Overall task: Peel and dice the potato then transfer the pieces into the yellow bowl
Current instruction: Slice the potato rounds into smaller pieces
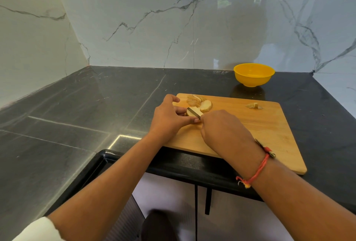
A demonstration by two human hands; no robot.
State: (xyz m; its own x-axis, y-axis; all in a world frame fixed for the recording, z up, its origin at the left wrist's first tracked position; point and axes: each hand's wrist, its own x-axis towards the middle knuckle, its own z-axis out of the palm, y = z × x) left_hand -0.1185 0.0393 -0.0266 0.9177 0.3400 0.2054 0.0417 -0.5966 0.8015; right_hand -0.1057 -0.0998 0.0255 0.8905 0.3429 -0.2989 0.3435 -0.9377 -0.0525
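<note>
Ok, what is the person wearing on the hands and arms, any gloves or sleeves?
No gloves: the left hand and right hand are both bare, with no rings in sight. The right wrist carries a thin orange-red thread band, knotted, with frayed ends and a small dark piece on it. The left forearm is bare up to a white sleeve near the elbow.

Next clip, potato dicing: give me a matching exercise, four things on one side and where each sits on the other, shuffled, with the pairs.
Things
1. yellow bowl
2. knife
3. loose potato bits
4. potato slices

Places
A. right part of the cutting board, lying alone
B. on the dark counter, beyond the board
C. in the right hand, blade on the potato piece that the left hand holds
D. far left part of the board, fanned together

Pairs: 1-B; 2-C; 3-A; 4-D
</note>
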